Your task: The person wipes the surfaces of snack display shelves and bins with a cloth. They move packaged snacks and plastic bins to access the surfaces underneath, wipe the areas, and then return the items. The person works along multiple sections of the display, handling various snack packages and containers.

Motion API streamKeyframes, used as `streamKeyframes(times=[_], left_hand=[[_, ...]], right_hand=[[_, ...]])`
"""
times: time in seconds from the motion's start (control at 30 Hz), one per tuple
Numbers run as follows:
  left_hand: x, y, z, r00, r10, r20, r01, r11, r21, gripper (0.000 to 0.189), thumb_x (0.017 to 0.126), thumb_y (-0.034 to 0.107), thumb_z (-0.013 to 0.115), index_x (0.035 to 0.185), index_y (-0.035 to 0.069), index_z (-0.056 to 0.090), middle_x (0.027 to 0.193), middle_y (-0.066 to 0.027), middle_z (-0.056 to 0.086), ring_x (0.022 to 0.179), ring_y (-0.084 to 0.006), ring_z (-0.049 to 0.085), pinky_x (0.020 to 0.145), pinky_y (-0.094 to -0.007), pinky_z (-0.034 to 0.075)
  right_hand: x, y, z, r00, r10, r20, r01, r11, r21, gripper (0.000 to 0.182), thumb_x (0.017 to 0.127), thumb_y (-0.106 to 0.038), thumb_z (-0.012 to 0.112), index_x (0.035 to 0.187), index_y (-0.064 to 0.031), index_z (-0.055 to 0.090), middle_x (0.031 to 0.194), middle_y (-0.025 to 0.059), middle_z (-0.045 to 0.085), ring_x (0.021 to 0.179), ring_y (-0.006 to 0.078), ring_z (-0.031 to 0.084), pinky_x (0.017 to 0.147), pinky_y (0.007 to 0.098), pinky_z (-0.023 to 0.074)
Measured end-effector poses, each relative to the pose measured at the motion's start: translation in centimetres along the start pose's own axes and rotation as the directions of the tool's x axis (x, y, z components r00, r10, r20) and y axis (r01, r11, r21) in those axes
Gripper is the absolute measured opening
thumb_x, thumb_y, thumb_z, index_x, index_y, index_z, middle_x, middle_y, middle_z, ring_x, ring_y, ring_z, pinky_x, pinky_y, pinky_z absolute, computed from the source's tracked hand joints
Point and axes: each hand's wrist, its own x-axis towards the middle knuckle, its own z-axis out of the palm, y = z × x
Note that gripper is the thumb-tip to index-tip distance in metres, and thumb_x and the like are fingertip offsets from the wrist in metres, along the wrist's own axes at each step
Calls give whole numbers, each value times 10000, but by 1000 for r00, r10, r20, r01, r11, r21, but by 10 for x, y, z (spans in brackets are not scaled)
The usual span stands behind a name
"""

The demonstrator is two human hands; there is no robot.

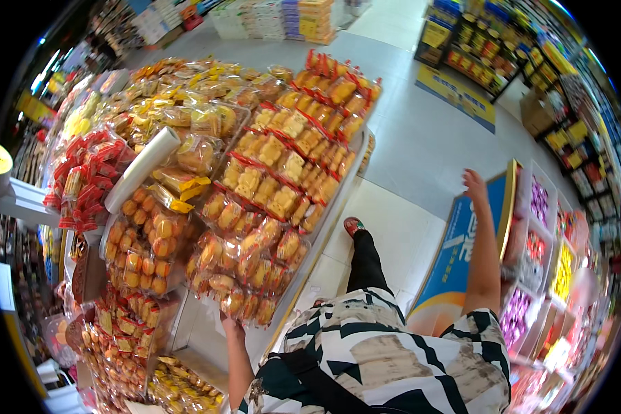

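My left hand (231, 325) is at the near end of the display bin, against the lowest packs of small cakes (235, 302); its fingers are partly hidden by the packs, so its grip cannot be made out. Above it lie rows of clear-wrapped bear-shaped cakes (248, 182) with red-edged packaging. My right hand (473, 183) is raised over the aisle on the right, fingers apart and holding nothing, near the blue side panel (453, 248) of a candy stand. A roll of clear plastic bags (142, 169) rests on the packaged pastries to the left.
Bins of wrapped candy (535, 246) line the right side. Red-wrapped snacks (85, 178) are heaped at left, and round cakes in bags (145, 243) lie beside the roll. Shelves of jars (478, 46) stand at the upper right. Stacked packs (310, 20) stand at the top.
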Motion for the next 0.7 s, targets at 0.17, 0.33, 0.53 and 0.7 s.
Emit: streamKeyframes(times=[0.17, 0.33, 0.53, 0.7], left_hand=[[-30, 2, 19, 952, -185, -244, 155, 978, -137, 309, 971, 224, 478, 1267, 134, 481, 1155, -42, 611, 960, -181, 618, 637, -309, 510], [-86, -5, 61, 918, -184, -351, 43, 927, -372, 358, 996, 345, 415, 1262, 115, 484, 1242, -68, 564, 1072, -238, 585, 845, -416, 508], [-128, -15, 110, 729, -294, -618, -68, 868, -492, 496, 977, 547, 330, 1256, 175, 502, 1260, -42, 565, 1158, -259, 532, 861, -449, 474], [-142, -27, 137, 645, -372, -667, -270, 706, -655, 572, 947, 622, 324, 1268, 183, 501, 1251, -29, 573, 1113, -248, 543, 854, -510, 457]], right_hand=[[162, -114, 137, 953, -89, 290, 60, 992, 107, 484, 945, -450, 463, 1305, -132, 524, 1192, 46, 597, 1050, 196, 546, 841, 369, 453], [329, -184, 227, 854, -123, 506, 74, 990, 116, 652, 923, -567, 422, 1411, -136, 406, 1361, 87, 500, 1194, 242, 480, 943, 438, 407], [355, -271, 339, 500, 4, 866, -137, 988, 75, 714, 921, -627, 414, 1418, -114, 397, 1327, 75, 531, 1070, 172, 550, 886, 344, 453], [425, -238, 381, -103, 4, 995, -563, 824, -62, 618, 923, -602, 445, 1315, -128, 501, 1132, 16, 659, 888, 128, 653, 702, 264, 538]])
